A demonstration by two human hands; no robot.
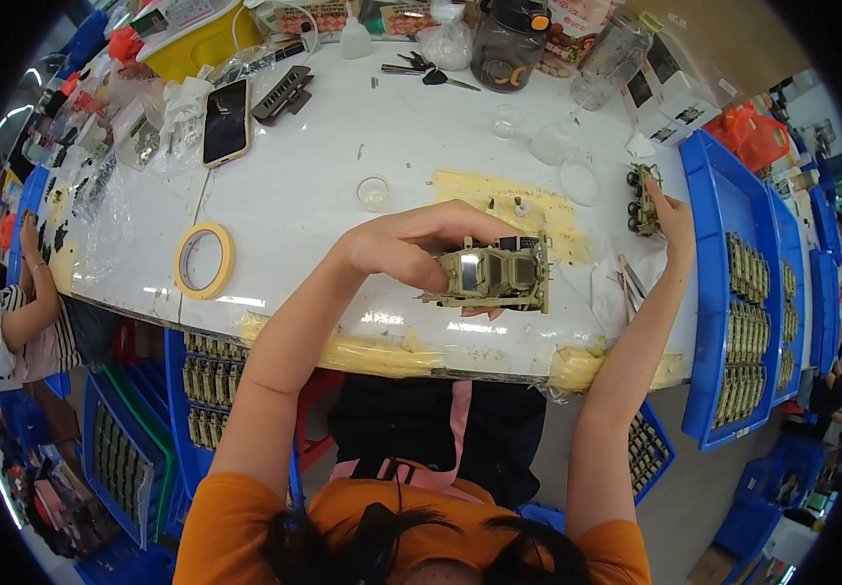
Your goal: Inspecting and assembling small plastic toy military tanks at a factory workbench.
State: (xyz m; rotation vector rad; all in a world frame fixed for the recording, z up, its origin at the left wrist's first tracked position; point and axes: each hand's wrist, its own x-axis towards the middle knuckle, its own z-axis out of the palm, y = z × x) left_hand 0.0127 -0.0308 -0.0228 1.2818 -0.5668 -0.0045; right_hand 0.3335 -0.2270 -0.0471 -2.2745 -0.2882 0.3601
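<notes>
My left hand [406, 244] is closed around a sand-coloured model military truck [507, 273], held above the white table near its front edge. The cab roof and windows face up, and some fingers are hidden beneath it. Farther right, my right hand [676, 222] grips a second sand-coloured model vehicle [644, 203] by its right side, its black wheels pointing left. That one is at the table's right end, close to a blue tray [711, 380]. Yellow tape strips [469, 185] with small parts on them lie behind the first truck.
On the white table [294, 175] are a tape roll [204, 260], a small clear cup [373, 193], a phone [227, 122], keys [430, 70], a dark bottle [509, 44] and tweezers [629, 278]. More blue trays with rows of model vehicles stand below the table. Another person [26, 312] sits at left.
</notes>
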